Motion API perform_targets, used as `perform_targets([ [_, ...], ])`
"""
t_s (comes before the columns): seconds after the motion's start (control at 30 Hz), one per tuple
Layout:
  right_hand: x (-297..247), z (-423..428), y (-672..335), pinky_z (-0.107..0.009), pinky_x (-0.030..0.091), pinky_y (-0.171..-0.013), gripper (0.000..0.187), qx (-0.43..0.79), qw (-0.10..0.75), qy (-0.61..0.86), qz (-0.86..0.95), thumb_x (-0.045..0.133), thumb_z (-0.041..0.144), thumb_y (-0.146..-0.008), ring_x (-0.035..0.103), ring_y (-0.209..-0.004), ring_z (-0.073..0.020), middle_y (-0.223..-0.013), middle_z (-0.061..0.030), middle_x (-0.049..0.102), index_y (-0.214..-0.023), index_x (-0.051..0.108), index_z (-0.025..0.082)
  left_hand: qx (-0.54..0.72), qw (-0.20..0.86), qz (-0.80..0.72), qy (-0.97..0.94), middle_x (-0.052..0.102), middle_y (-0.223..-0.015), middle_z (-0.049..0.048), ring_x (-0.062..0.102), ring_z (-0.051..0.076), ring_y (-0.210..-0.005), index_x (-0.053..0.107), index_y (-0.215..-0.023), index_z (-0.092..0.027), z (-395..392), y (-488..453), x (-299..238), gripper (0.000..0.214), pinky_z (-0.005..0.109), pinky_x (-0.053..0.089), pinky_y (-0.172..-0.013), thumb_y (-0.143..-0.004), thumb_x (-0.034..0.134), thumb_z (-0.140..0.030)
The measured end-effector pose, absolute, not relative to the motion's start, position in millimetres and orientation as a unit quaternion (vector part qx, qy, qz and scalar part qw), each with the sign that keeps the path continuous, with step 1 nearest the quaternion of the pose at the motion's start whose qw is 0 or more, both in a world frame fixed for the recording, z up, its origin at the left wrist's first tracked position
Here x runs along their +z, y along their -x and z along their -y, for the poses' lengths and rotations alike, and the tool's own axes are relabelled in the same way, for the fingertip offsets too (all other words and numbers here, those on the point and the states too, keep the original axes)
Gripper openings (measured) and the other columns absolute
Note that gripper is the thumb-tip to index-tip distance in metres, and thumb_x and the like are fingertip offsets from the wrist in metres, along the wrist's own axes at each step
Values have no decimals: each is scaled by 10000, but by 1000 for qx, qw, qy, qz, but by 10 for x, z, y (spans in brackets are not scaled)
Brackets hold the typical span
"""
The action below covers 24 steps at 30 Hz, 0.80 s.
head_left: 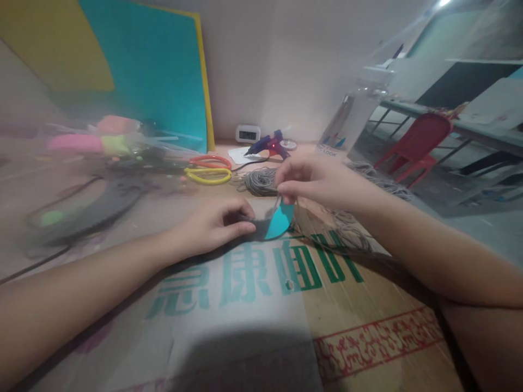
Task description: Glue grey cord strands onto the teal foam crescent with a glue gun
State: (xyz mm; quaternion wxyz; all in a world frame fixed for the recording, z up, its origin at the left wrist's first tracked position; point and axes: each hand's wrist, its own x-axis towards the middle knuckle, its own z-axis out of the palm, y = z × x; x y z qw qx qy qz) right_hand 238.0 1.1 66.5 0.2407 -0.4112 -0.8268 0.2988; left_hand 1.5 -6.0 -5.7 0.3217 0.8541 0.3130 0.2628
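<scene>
My left hand (218,222) lies on the cardboard sheet (261,321), fingers curled and pressing on the dark end of a small teal piece (279,220). My right hand (314,182) hovers just above it, fingertips pinched on a thin grey cord that runs down to the teal piece. A loose bundle of grey cord (261,181) lies right behind the hands, and more of it trails to the right (347,228).
Yellow and orange scissors (208,169) lie at the back left beside a heap of coloured foam bits. A blue glue gun (267,146), a small clock (247,133) and a clear plastic bottle (351,122) stand by the wall. Teal and yellow sheets (155,71) lean there. A red chair (417,144) stands right.
</scene>
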Motion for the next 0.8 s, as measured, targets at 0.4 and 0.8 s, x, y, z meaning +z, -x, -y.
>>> perform_targets([
  [0.4,614,-207,-2493,-233,436,-553,43,344,336,430,764,624,183,-846,556,-587,-100,-637,12,617,-867,658,168,229,390,-273,-849,641,-784,-11,576,116,-721,622,-842,-172,76,-18,-25,144,219,458,-679,-864,598,-313],
  [0.8,190,31,-2225,-322,478,-861,208,294,453,363,759,428,261,-959,611,-920,-161,-957,-47,655,-982,615,173,408,438,-461,-655,635,-707,-6,551,119,-566,572,-939,-201,-61,46,-90,374,203,402,-489,-808,631,-546],
])
